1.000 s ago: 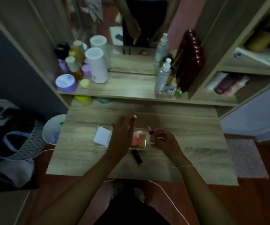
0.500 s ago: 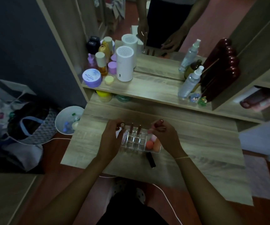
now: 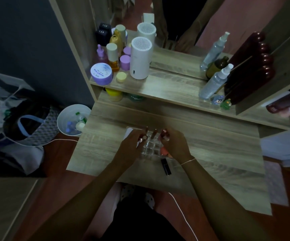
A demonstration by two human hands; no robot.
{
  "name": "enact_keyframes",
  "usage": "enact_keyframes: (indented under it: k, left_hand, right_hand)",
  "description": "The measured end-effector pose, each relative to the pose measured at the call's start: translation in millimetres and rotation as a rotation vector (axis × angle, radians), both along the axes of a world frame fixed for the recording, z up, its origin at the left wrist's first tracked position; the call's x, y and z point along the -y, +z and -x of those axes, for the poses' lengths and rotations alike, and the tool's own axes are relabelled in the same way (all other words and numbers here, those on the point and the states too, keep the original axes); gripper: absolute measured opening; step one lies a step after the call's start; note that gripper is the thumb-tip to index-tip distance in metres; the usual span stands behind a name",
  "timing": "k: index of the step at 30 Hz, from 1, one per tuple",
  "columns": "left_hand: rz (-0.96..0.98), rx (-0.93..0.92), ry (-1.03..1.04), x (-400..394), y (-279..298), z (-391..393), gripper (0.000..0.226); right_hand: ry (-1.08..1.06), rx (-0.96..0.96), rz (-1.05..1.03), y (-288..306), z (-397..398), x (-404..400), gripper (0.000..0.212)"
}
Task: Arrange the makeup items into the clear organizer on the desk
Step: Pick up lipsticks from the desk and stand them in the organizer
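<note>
The clear organizer (image 3: 151, 148) sits on the wooden desk (image 3: 219, 153), between my hands. Two slim lipsticks (image 3: 155, 132) stand upright in its far cells. Pink and orange sponges (image 3: 163, 151) fill its right end. My left hand (image 3: 131, 145) is at the organizer's left side, fingers pinched on a small lipstick tube (image 3: 143, 137). At the organizer's far right corner, my right hand (image 3: 174, 145) holds a red-topped lipstick (image 3: 164, 133). A black tube (image 3: 166, 166) lies on the desk just in front of the organizer. A white card (image 3: 128, 133) shows behind my left hand.
The shelf above the desk carries jars, bottles and a white cylinder (image 3: 140, 58) on the left, spray bottles (image 3: 215, 82) and a dark red frame (image 3: 248, 66) on the right. A white bin (image 3: 71, 119) and bags stand on the floor to the left. A white cable (image 3: 184, 214) hangs off the desk's front edge.
The view swung left and down. Both hands closed in on the organizer, and two lipsticks now stand in its far cells. The black tube has not moved.
</note>
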State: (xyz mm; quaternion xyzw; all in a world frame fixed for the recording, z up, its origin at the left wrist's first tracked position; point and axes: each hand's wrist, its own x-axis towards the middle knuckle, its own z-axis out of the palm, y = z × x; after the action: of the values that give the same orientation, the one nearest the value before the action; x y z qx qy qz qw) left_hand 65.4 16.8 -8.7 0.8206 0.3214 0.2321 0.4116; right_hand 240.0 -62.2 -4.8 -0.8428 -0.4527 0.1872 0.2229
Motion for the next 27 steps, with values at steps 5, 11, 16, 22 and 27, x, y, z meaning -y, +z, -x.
enact_keyframes:
  k: [5, 11, 16, 22, 27]
  left_hand:
    - [-0.128, -0.026, -0.015, 0, 6, -5, 0.006]
    - [-0.089, -0.028, 0.026, -1, 8, -10, 0.008]
    - [-0.036, -0.057, 0.045, -1, 6, -8, 0.016]
    - [-0.021, -0.023, 0.051, -1, -3, -6, 0.034]
    - [-0.208, -0.02, 0.094, 15, -23, 13, 0.055]
  right_hand:
    - [0.068, 0.076, 0.074, -5, -1, -3, 0.008]
    - [0.105, 0.135, 0.119, -10, -1, -4, 0.011]
    - [0.093, 0.134, 0.104, -13, -1, -3, 0.011]
    - [0.052, 0.105, 0.026, -5, -3, 7, 0.03]
    - [-0.097, 0.055, -0.114, 4, 1, 44, 0.023]
